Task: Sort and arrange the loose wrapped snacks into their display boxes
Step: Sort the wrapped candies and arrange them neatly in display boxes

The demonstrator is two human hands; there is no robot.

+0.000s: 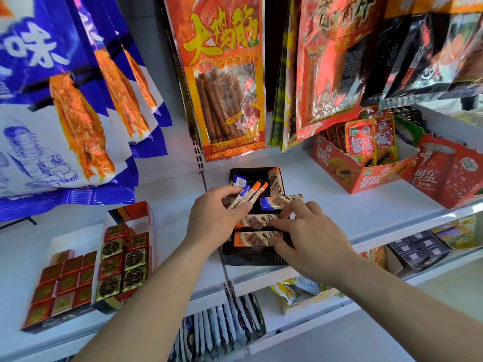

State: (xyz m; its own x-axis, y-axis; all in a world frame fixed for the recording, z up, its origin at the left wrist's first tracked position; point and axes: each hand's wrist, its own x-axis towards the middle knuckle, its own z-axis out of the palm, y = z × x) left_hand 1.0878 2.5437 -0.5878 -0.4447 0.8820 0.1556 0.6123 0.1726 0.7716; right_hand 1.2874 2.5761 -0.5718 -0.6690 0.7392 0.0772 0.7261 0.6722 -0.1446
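At frame centre the left hand [217, 218] pinches a fan of glossy slim bars [248, 194], orange- and blue-tipped, over a black plastic tray [251, 258]. The right hand [311, 246], fingers spread, presses on flat bars [257, 237] with chocolate print lying in the tray. Upper centre, a crinkly bag [222, 74] reads 大鸡筋.

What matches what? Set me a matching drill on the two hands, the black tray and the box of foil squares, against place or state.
1. left hand
2. right hand
3. black tray
4. box of foil squares

A. left of the tray, on the same shelf
B. grips thin bars
C. fingers rest on flat bars
D. centre of the shelf, under both hands

Pairs: 1-B, 2-C, 3-D, 4-A
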